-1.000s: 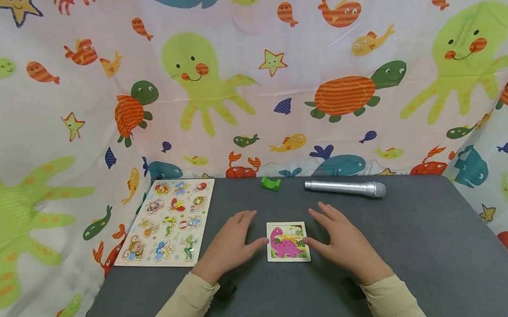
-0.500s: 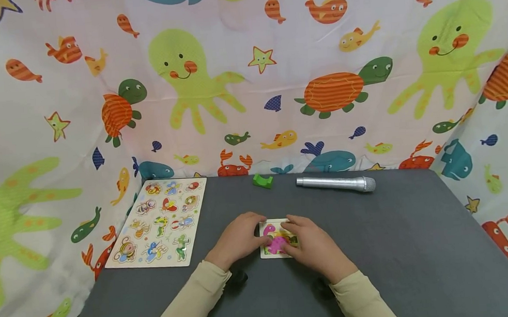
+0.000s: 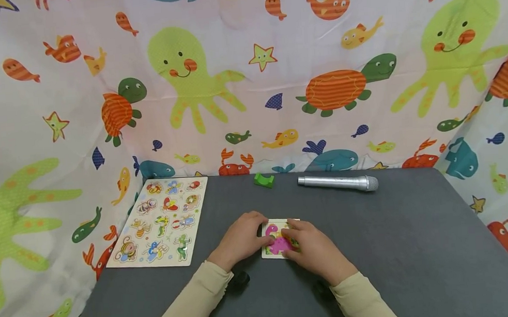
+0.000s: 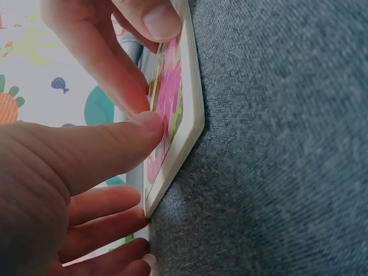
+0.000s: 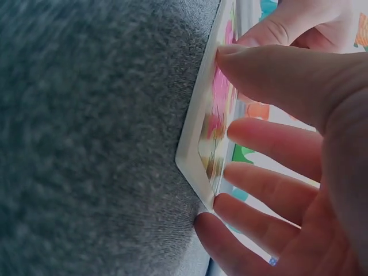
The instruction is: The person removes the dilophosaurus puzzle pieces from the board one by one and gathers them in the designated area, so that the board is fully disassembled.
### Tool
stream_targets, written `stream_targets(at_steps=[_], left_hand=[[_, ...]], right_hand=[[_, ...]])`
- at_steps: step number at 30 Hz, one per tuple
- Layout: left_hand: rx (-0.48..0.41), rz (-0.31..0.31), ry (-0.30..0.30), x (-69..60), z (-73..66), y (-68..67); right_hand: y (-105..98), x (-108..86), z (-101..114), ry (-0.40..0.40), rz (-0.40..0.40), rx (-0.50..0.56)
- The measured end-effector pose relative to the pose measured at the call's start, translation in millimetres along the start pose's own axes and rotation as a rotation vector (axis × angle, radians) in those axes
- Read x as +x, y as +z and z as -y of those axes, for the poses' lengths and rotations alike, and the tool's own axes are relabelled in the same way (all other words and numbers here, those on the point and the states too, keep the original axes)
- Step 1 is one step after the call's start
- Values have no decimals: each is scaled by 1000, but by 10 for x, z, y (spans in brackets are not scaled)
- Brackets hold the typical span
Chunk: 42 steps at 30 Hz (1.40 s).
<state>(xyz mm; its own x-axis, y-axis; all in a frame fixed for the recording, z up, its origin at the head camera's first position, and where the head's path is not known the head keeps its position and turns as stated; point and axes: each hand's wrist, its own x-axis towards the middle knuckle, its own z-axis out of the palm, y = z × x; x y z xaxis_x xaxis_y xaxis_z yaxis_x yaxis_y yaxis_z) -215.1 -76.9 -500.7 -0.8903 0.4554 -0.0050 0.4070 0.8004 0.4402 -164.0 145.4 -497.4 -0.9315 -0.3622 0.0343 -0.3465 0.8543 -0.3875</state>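
A small square wooden jigsaw puzzle (image 3: 279, 245) with a pink dinosaur picture and a pale frame lies flat on the table between the hands. My left hand (image 3: 243, 236) rests its thumb on the picture's left part, as the left wrist view also shows, with other fingers beside the frame (image 4: 192, 95). From the right, my right hand (image 3: 318, 246) touches the puzzle with its thumb and fingertips, covering much of that side. In the right wrist view its fingers are spread and fairly straight along the pale rim (image 5: 187, 144). Whether it pinches a single piece cannot be seen.
A larger peg puzzle board (image 3: 162, 222) with insect pictures lies at the left. Toward the back are a green curved block (image 3: 264, 180) and a silver microphone (image 3: 338, 182). A sea-animal print cloth (image 3: 240, 81) hangs behind the grey table (image 3: 416, 245).
Both hands moved inward from beside the puzzle onto it, the right hand travelling further. Over the last half second they have stayed nearly in place, with slight finger movement on the picture.
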Motion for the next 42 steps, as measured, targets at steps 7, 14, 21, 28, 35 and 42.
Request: stream_targets(at_steps=[7,14,21,28,35,42], left_hand=[[8,3,20,-2,-21,-13],[2,10,29,19,-26,-2],[-21,4,20,48,7,-11],[-34,9,4,74,17,-49],[-16,-7,2,84,4,-33],[-38,-10,10,72,13,-9]], right_hand=[[-30,-22,-7,9,12,10],[-45,-60,-6,14,4,28],[-21,-73,31,-19,-1,6],[-17,-54,61,-19,3,-18],[-34,-47,61,-5,14,-39],[-21,-50,80,0,29,-25]])
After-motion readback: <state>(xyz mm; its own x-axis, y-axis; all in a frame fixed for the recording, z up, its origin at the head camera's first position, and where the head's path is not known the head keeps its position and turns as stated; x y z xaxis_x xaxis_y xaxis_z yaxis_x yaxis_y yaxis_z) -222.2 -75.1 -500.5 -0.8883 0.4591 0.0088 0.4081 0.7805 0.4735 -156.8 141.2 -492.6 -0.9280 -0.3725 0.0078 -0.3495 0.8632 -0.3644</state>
